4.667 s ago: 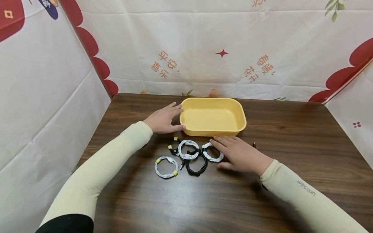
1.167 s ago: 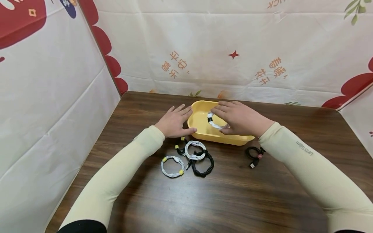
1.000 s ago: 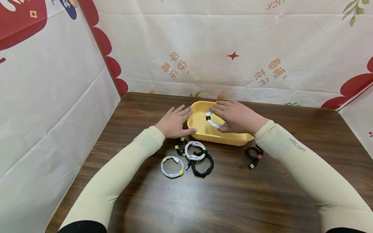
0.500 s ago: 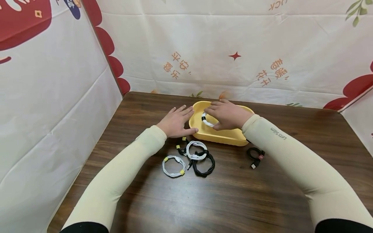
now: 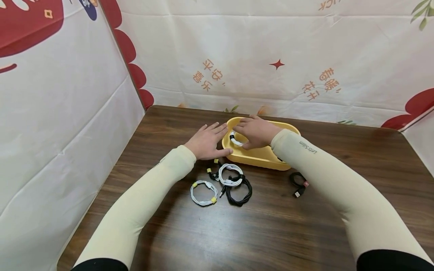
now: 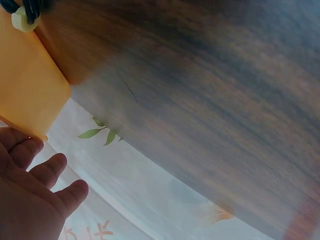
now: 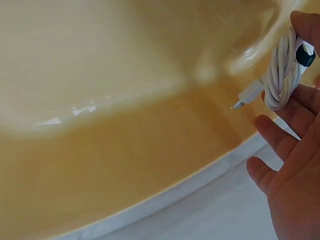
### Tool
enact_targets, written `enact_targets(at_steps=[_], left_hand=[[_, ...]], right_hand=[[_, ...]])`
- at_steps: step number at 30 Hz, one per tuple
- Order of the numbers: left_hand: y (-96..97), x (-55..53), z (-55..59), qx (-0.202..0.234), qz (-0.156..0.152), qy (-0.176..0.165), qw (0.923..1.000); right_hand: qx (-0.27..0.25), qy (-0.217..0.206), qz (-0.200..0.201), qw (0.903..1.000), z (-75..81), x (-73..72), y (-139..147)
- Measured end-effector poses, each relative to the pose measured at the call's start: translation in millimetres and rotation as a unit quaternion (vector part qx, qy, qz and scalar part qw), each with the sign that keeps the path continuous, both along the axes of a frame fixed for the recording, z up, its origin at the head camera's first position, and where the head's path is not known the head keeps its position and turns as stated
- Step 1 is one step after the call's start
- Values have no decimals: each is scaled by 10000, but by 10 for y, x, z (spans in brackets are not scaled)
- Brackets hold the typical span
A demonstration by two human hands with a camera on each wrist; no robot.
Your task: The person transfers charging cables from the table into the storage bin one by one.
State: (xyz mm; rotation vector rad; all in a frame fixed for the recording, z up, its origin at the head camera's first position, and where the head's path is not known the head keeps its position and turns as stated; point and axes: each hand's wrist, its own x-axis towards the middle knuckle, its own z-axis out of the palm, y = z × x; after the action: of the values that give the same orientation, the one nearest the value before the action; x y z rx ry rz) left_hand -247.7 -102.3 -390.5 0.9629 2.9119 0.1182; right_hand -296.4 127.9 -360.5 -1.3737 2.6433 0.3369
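In the head view a yellow plastic basin (image 5: 257, 162) stands near the back of the table. My left hand (image 5: 208, 141) rests against its left end, fingers spread. Over the basin's left half, my right hand (image 5: 257, 132) pinches a coiled white cable (image 5: 235, 140) bound with a black strap. The right wrist view shows this cable (image 7: 282, 75) between thumb and fingers, its metal plug pointing toward the basin wall. In front of the basin lie a white cable with yellow ties (image 5: 203, 193), another white coil (image 5: 230, 175), a black coil (image 5: 239, 203) and a small black cable (image 5: 213, 174).
A short black USB cable (image 5: 298, 186) with a red tie lies to the right, beside my right sleeve. Behind the brown wooden table (image 5: 210, 237) hangs a white printed cloth (image 5: 244, 45), with more cloth along the left side.
My right hand has picked up the strapped white cable from the table and carried it over the basin, then leftward. My left hand has stayed at the basin's left end.
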Motion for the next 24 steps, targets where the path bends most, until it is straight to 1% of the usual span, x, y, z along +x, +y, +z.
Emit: enact_targets(at_steps=[4, 8, 17, 20, 24], left_hand=[[9, 3, 5, -18, 23, -28, 10000], [14, 9, 5, -5, 36, -46, 10000], [18, 2, 4, -37, 47, -35, 10000], [19, 0, 0, -8, 16, -13, 10000], [16, -1, -8, 42, -5, 3, 10000]], right_hand=[[-31, -53, -80, 9999, -32, -28, -21], [16, -14, -133, 9999, -70, -41, -16], [-61, 144, -75, 9998, -166, -64, 26], [-156, 255, 26, 9995, -194, -81, 52], [-424, 564, 148, 9974, -231, -116, 87]])
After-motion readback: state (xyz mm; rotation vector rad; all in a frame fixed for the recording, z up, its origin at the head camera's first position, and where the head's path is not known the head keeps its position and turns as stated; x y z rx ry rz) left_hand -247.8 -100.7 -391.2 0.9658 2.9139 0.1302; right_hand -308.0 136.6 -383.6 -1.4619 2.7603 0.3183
